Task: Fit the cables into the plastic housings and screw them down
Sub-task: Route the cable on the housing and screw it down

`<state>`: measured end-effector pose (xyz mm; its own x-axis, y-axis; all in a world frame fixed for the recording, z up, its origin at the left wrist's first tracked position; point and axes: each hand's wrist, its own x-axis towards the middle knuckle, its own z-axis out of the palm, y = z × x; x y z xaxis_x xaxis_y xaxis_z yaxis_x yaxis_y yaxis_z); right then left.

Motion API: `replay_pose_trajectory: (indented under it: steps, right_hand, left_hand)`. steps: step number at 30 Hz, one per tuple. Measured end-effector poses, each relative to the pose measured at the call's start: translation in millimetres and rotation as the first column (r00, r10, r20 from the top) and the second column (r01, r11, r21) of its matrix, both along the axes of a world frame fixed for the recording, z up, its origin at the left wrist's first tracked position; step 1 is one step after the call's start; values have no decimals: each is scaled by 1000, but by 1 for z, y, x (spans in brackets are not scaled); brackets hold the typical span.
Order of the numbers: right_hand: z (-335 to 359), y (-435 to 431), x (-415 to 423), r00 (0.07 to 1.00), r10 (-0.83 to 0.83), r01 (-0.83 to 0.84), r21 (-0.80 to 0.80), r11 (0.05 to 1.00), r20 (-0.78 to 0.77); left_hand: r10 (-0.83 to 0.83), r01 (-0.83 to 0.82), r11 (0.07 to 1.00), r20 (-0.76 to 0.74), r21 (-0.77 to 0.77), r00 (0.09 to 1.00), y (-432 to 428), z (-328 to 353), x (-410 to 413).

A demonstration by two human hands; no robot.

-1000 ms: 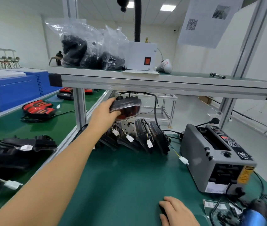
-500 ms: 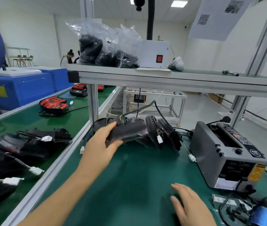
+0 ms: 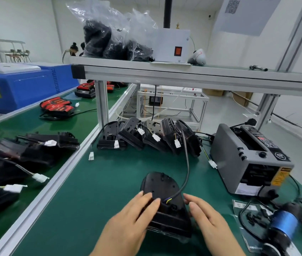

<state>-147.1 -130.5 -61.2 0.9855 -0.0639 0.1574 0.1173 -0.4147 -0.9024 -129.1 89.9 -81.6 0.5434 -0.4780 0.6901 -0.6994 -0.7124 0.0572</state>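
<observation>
**Both hands on one black housing point(image 3: 162, 187)**

Left hand point(image 3: 128, 224) had its fingers curved over the housing's near left side and held it down on the green mat point(image 3: 100, 193). Right hand point(image 3: 211, 222) lay along the right flank, its fingers nearly straight and only touching the plastic. Neither thumb could be made out.

Far to the left of the grip, on the neighbouring bench, sat a heap of dark housings point(image 3: 35, 150) with white plugs trailing from them. Nearer, ahead and left of the hands, a loose white connector point(image 3: 91, 156) lay on the mat.

Straight beyond the grip, a row of housings point(image 3: 131, 133) leaned against one another. A black cable point(image 3: 187, 163) came out of the held housing just beside the left fingertips and arched up over the mat towards that row.

To the right stood a grey tape dispenser point(image 3: 238, 163), well apart. Close by the right hand lay a blurred blue-banded tool point(image 3: 285, 224) among black leads.
</observation>
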Motion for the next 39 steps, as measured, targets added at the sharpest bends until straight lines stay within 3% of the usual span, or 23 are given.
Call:
replay_pose_trajectory:
  steps: [4, 12, 15, 22, 25, 28, 34, 37, 39]
  right_hand:
    - [-4, 3, -5, 998, 48, -48, 0, 999, -33]
    - [-18, 11, -11, 989, 106, -124, -179, 976, -106]
    - [-23, 16, -18, 992, 92, -109, -219, 970, -85]
    - [-31, 20, -35, 995, 94, -97, -337, 937, -25]
    - [-32, 20, -40, 995, 91, -96, -379, 920, -31]
    - [-31, 21, -42, 995, 91, -102, -419, 902, -46]
    - [-27, 18, -42, 993, 107, -116, -416, 902, -45]
    - [-21, 4, -42, 990, 122, -142, -421, 896, -74]
    - [-12, -18, -41, 998, 59, -60, -478, 876, -18]
  left_hand:
    - [23, -21, 999, -61, 29, 998, -3, 0, -9]
    - [86, -65, 990, -180, 121, 980, 3, -11, -26]
    - [107, -68, 983, -224, 172, 969, 7, -13, -30]
    - [79, -47, 992, -288, 117, 954, 8, -19, -46]
    - [73, -49, 995, -306, 83, 949, 7, -15, -51]
    - [14, -25, 999, -231, -45, 973, 6, -11, -51]
    - [-93, -62, 931, -397, -361, 913, -14, -2, -36]
    - [-128, -35, 932, -417, -361, 900, -16, -3, -30]
    - [-139, -12, 942, -426, -334, 894, -15, -1, -28]
